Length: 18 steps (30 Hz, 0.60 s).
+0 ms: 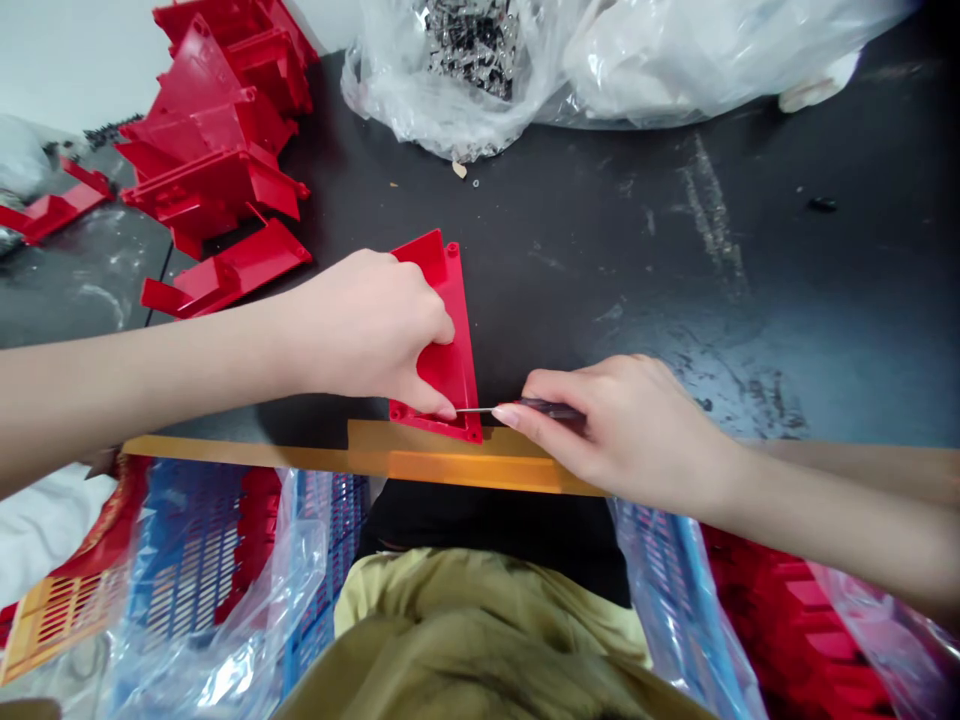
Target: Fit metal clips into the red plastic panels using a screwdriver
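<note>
A red plastic part [450,345] lies on the black table [637,260] near its front edge. My left hand [367,325] is closed over this part, fingers pressing it down. My right hand [622,425] pinches a thin screwdriver [525,407] with a dark handle. Its metal shaft points left and the tip meets the lower corner of the red part, right by my left fingertips.
A stack of red plastic parts [217,140] stands at the back left. Clear plastic bags [525,60], one with small dark pieces, lie at the back. An orange strip [465,462] runs along the front edge. Blue crates [202,560] with bagged red parts sit below on both sides.
</note>
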Each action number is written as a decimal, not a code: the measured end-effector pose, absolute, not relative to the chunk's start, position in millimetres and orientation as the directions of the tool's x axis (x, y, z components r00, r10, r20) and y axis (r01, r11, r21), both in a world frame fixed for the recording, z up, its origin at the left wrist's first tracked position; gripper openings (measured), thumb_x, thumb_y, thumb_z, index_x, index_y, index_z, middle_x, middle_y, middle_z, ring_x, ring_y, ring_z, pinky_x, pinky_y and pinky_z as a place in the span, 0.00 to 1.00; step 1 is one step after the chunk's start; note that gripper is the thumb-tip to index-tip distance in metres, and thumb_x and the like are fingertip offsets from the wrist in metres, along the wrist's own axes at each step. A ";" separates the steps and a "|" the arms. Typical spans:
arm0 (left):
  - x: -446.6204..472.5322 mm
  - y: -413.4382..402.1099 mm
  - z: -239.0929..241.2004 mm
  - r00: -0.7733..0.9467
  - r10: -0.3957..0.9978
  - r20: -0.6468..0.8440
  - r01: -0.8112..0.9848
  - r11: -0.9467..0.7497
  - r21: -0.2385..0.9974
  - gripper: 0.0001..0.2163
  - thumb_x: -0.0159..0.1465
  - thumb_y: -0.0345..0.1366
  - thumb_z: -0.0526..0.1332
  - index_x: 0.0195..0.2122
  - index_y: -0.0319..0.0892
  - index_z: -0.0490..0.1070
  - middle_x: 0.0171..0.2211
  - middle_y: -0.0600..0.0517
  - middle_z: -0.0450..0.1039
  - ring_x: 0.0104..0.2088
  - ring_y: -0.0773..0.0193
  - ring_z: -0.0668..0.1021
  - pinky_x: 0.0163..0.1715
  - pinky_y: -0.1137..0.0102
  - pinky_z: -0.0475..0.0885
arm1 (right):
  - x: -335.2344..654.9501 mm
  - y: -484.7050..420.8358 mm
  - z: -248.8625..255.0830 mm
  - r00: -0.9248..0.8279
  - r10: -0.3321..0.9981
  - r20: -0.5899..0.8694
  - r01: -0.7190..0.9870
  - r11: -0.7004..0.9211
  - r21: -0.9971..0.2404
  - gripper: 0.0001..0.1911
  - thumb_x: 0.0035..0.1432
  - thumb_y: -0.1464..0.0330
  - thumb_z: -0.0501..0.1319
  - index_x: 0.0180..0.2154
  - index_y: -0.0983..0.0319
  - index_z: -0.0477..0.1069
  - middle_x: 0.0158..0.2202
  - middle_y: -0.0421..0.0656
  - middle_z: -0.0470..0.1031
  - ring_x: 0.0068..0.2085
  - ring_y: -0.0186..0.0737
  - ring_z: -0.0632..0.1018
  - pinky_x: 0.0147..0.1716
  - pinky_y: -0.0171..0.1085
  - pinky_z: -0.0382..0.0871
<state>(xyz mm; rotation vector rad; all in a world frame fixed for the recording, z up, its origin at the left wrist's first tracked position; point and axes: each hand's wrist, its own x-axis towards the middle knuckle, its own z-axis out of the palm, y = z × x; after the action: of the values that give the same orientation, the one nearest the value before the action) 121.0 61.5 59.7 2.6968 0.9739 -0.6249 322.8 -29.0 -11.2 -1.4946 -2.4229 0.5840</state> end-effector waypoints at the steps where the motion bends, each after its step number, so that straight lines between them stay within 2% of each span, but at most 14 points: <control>1: 120.2 62.6 58.5 0.691 0.564 -0.451 0.657 -0.750 0.069 0.20 0.51 0.59 0.66 0.23 0.45 0.74 0.21 0.52 0.71 0.40 0.49 0.78 0.43 0.61 0.65 | 322.9 -27.8 -11.2 -0.447 0.894 -0.014 0.798 0.392 -0.458 0.22 0.64 0.54 0.53 0.25 0.59 0.73 0.16 0.38 0.68 0.18 0.34 0.66 0.23 0.36 0.45; 6: 119.0 65.0 53.7 0.701 0.579 -0.416 0.673 -0.731 0.115 0.21 0.48 0.58 0.69 0.19 0.44 0.71 0.20 0.51 0.70 0.38 0.47 0.79 0.42 0.59 0.66 | 322.1 -21.0 -8.3 -0.445 0.890 -0.100 0.797 0.342 -0.498 0.23 0.63 0.54 0.54 0.21 0.59 0.69 0.15 0.37 0.63 0.19 0.33 0.62 0.24 0.37 0.47; 10: 124.3 65.7 54.2 0.686 0.600 -0.412 0.704 -0.691 0.165 0.20 0.47 0.55 0.71 0.19 0.42 0.71 0.21 0.50 0.69 0.42 0.41 0.79 0.44 0.57 0.66 | 319.8 -14.7 0.1 -0.442 0.870 -0.219 0.807 0.279 -0.521 0.24 0.63 0.55 0.54 0.19 0.59 0.65 0.13 0.36 0.56 0.18 0.32 0.56 0.24 0.37 0.48; 14: 131.0 66.6 56.9 0.662 0.601 -0.447 0.715 -0.685 0.140 0.19 0.46 0.52 0.73 0.21 0.42 0.72 0.25 0.48 0.72 0.45 0.39 0.78 0.45 0.57 0.66 | 318.3 -9.7 5.9 -0.437 0.841 -0.320 0.800 0.201 -0.565 0.27 0.63 0.54 0.54 0.16 0.60 0.60 0.12 0.34 0.52 0.17 0.30 0.53 0.22 0.37 0.49; 18: 133.3 67.5 57.1 0.693 0.572 -0.438 0.667 -0.740 0.088 0.19 0.47 0.55 0.72 0.26 0.43 0.75 0.25 0.49 0.72 0.41 0.44 0.78 0.41 0.61 0.67 | 318.3 -8.1 2.6 -0.445 0.828 -0.341 0.765 0.154 -0.626 0.29 0.63 0.53 0.53 0.14 0.60 0.57 0.11 0.34 0.52 0.15 0.29 0.54 0.18 0.36 0.49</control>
<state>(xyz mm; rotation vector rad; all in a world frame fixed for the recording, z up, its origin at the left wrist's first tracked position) 133.3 67.5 57.1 2.6633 0.9921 -0.5697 318.3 -8.1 2.6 -1.6075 -2.3220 1.1755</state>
